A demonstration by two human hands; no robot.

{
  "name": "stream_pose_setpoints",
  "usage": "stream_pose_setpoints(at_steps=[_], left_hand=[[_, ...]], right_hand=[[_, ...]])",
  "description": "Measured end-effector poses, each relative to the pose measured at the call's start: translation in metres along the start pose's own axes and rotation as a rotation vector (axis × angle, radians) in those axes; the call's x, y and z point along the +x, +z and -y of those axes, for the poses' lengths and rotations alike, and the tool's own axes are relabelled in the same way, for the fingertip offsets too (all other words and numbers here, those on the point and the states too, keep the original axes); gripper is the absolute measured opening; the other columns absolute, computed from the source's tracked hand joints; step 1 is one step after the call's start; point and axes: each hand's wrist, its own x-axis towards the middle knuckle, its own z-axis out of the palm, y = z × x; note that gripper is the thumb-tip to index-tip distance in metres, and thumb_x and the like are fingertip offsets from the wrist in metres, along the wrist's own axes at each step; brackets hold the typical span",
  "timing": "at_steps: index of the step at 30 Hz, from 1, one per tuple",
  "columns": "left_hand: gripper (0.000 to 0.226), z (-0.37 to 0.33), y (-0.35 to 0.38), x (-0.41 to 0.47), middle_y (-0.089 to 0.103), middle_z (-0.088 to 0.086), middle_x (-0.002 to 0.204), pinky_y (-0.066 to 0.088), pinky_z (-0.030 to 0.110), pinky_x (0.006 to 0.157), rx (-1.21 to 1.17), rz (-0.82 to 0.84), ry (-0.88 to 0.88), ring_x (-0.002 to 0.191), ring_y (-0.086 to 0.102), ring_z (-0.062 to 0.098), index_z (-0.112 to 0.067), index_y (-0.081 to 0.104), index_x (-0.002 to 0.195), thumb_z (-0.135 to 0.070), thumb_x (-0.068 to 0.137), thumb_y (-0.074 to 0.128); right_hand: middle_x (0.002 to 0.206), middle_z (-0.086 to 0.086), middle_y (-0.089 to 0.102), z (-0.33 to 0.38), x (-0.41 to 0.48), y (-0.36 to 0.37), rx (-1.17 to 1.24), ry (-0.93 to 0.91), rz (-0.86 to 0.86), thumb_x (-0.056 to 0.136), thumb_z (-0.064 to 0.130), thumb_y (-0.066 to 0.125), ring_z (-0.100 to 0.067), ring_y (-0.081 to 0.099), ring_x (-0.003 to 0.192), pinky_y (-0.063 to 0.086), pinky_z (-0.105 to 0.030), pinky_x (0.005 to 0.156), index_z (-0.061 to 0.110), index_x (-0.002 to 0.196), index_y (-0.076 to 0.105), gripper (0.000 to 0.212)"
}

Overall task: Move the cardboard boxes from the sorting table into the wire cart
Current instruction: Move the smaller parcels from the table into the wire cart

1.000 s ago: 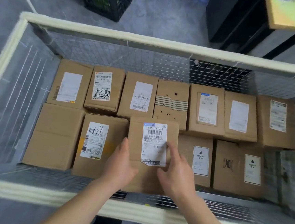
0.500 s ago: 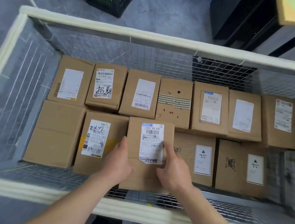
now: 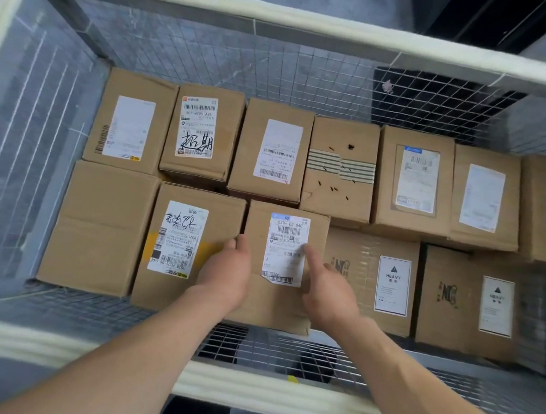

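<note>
A wire cart (image 3: 282,12) with padded cream rims holds several cardboard boxes in two rows. In the front row, a brown box with a white barcode label (image 3: 287,241) sits between a box with a handwritten label (image 3: 182,242) and a box marked HEAVY (image 3: 370,281). My left hand (image 3: 226,268) grips its left edge, fingers down in the gap beside it. My right hand (image 3: 327,290) grips its right edge, thumb lying on the label. Whether the box's underside rests on the cart floor is hidden.
The back row runs wall to wall with several labelled boxes (image 3: 273,150). A plain box (image 3: 98,228) fills the front left and a second HEAVY box (image 3: 468,303) the front right. Bare mesh floor (image 3: 285,350) shows along the near wall.
The box has sunk lower between its neighbours, and both hands have gone down with it. My view has leaned closer over the cart.
</note>
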Motion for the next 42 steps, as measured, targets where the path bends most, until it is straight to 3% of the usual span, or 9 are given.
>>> stream_pose_setpoints(at_steps=[5,8,10,13,21,23,31,34,42], left_hand=[[0.081,0.0,-0.01,-0.01,0.028,0.014,0.156,0.056,0.035,0.08,0.031,0.036,0.019,0.106,0.063,0.028,-0.01,0.017,0.156,0.003,0.087,0.058],[0.069,-0.001,-0.025,-0.026,0.039,0.008,0.147,0.053,0.034,0.074,0.096,0.016,0.06,0.106,0.06,0.025,-0.01,0.029,0.15,-0.008,0.09,0.061],[0.057,-0.004,-0.04,-0.039,0.046,0.004,0.139,0.046,0.035,0.074,0.129,-0.002,0.094,0.112,0.057,0.025,-0.013,0.037,0.143,-0.022,0.093,0.062],[0.049,-0.013,-0.069,-0.061,0.048,0.001,0.133,0.046,0.037,0.081,0.157,-0.043,0.145,0.115,0.052,0.025,-0.015,0.044,0.136,-0.037,0.094,0.061],[0.063,-0.068,-0.156,-0.135,0.038,-0.004,0.151,0.045,0.036,0.097,0.207,-0.227,0.348,0.138,0.035,0.021,-0.018,0.038,0.145,-0.044,0.092,0.059],[0.067,-0.09,-0.176,-0.16,0.037,-0.004,0.153,0.044,0.038,0.1,0.229,-0.278,0.402,0.141,0.034,0.02,-0.019,0.036,0.148,-0.048,0.092,0.059],[0.069,-0.188,-0.233,-0.259,0.038,-0.004,0.153,0.036,0.04,0.111,0.213,-0.482,0.65,0.142,0.031,0.019,-0.02,0.037,0.147,-0.054,0.091,0.059],[0.072,-0.223,-0.242,-0.288,0.038,-0.004,0.153,0.034,0.039,0.112,0.217,-0.534,0.786,0.142,0.032,0.018,-0.02,0.035,0.148,-0.057,0.09,0.057],[0.078,-0.302,-0.238,-0.361,0.036,-0.004,0.155,0.035,0.036,0.111,0.308,-0.545,1.195,0.143,0.031,0.016,-0.019,0.032,0.152,-0.064,0.091,0.051]], right_hand=[[0.103,-0.006,0.051,0.001,-0.002,-0.004,-0.077,0.004,0.07,0.083,0.001,0.055,-0.024,0.061,0.077,0.051,-0.036,0.062,0.042,0.142,0.007,0.086],[0.125,-0.009,0.053,0.005,-0.014,-0.018,-0.088,0.008,0.034,0.085,0.01,0.056,-0.033,0.063,0.1,0.054,-0.04,0.079,0.029,0.139,0.028,0.064],[0.136,-0.006,0.051,0.009,-0.027,-0.03,-0.079,-0.009,-0.011,0.088,0.016,0.055,-0.032,0.061,0.11,0.048,-0.035,0.076,0.023,0.129,0.043,0.043],[0.143,-0.006,0.05,0.016,-0.053,-0.053,-0.079,-0.029,-0.066,0.089,0.022,0.055,-0.031,0.062,0.108,0.041,-0.032,0.067,0.02,0.106,0.045,0.02],[0.133,0.0,0.059,0.031,-0.149,-0.141,0.029,-0.002,-0.315,0.089,0.033,0.061,-0.022,0.057,0.118,0.051,-0.035,0.088,0.019,0.124,0.056,0.038],[0.135,0.001,0.06,0.028,-0.18,-0.165,0.068,0.009,-0.398,0.089,0.037,0.064,-0.018,0.059,0.113,0.051,-0.032,0.085,0.02,0.133,0.054,0.048],[0.125,0.007,0.064,0.004,-0.309,-0.252,0.086,0.049,-0.704,0.091,0.044,0.063,-0.013,0.061,0.111,0.053,-0.03,0.089,0.028,0.124,0.055,0.038],[0.137,0.005,0.058,-0.011,-0.353,-0.27,0.076,0.129,-0.799,0.092,0.048,0.061,-0.016,0.053,0.129,0.046,-0.032,0.1,0.023,0.136,0.05,0.052],[0.142,0.002,0.054,-0.053,-0.47,-0.257,0.123,0.456,-0.996,0.091,0.056,0.054,-0.017,0.046,0.135,0.044,-0.036,0.104,0.02,0.141,0.046,0.061]])
